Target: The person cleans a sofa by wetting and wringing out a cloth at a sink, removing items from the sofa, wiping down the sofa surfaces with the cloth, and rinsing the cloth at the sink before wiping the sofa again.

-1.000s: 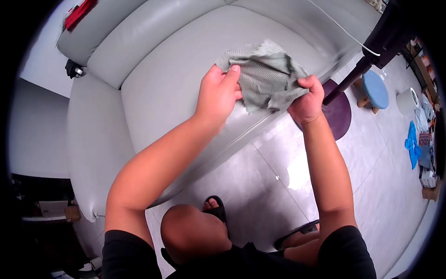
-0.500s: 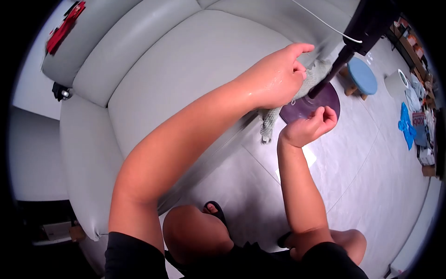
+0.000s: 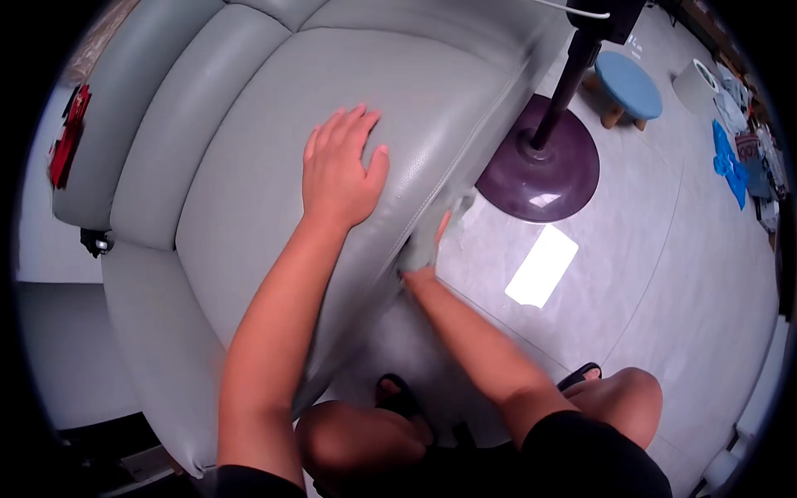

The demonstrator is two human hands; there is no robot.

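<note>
My left hand (image 3: 341,170) lies on the seat of a grey leather sofa (image 3: 274,108), palm down with its fingers spread. Low at the sofa's front face, my right hand (image 3: 443,228) holds a grey-green cloth (image 3: 425,247). The cloth covers much of that hand and is smeared by motion, so most of the fingers are hidden. It is pressed against or very close to the front panel, just below the seam.
A purple round stand base (image 3: 573,170) with a dark pole stands right of the sofa. Beyond it are a blue stool (image 3: 628,85), a white cylindrical bin (image 3: 694,86) and a blue plastic bag (image 3: 728,164). Red fabric (image 3: 70,137) hangs at the sofa's far left.
My left hand has moved from beside the cloth, left and down onto the seat. My right hand has gone left to the sofa front and now has the cloth. The view has shifted.
</note>
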